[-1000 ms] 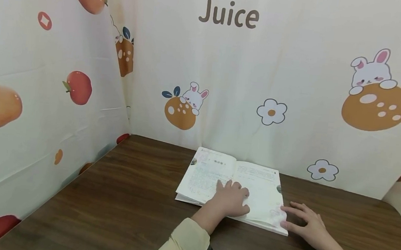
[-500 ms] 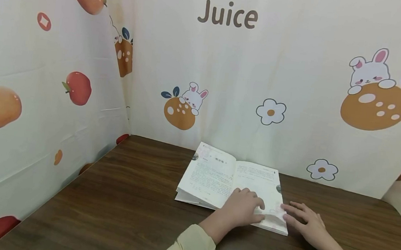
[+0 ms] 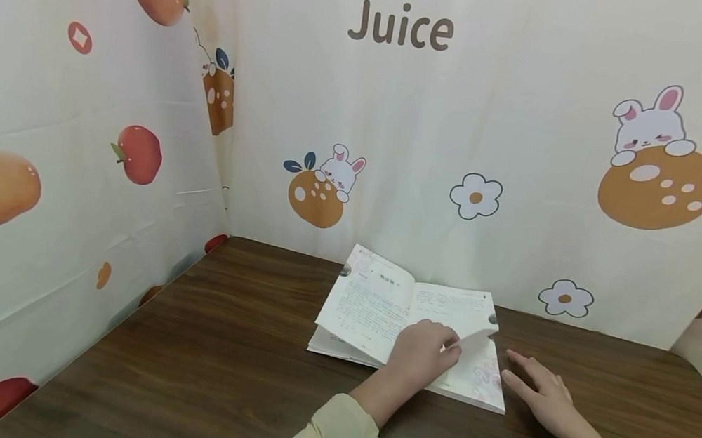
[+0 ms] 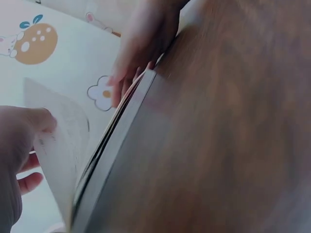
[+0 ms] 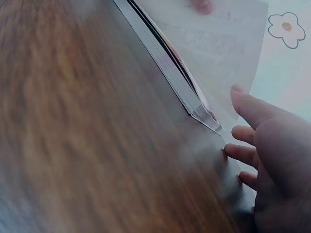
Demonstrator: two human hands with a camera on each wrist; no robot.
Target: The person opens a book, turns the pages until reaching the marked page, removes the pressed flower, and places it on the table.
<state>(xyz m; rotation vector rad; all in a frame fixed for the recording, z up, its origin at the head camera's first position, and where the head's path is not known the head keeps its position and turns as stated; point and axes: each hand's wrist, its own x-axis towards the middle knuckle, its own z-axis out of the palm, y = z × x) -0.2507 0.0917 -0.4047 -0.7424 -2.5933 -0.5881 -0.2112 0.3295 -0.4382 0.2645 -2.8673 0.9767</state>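
An open book [image 3: 371, 302] with printed pages lies on the dark wooden table, close to the back curtain. My left hand [image 3: 419, 356] is over its lower middle and pinches a page [image 3: 473, 338], whose right side is raised off the page below. In the left wrist view, the thumb of the left hand [image 4: 19, 141] lies against the near face of that lifted page [image 4: 63, 141], with fingers behind it. My right hand [image 3: 543, 396] stays just right of the book's lower right corner, its fingers loosely spread and holding nothing. The right wrist view shows the right hand [image 5: 282, 150] beside the book's corner.
A wooden table top [image 3: 205, 353] spreads left and right of the book. A white curtain [image 3: 423, 127] printed with fruit, rabbits and flowers hangs along the back edge, and a similar curtain [image 3: 71, 220] hangs on the left.
My left hand has moved right from the book's middle and raised a right-hand page, bending it up. The left pages have risen slightly. My right hand has drawn slightly away from the book's edge.
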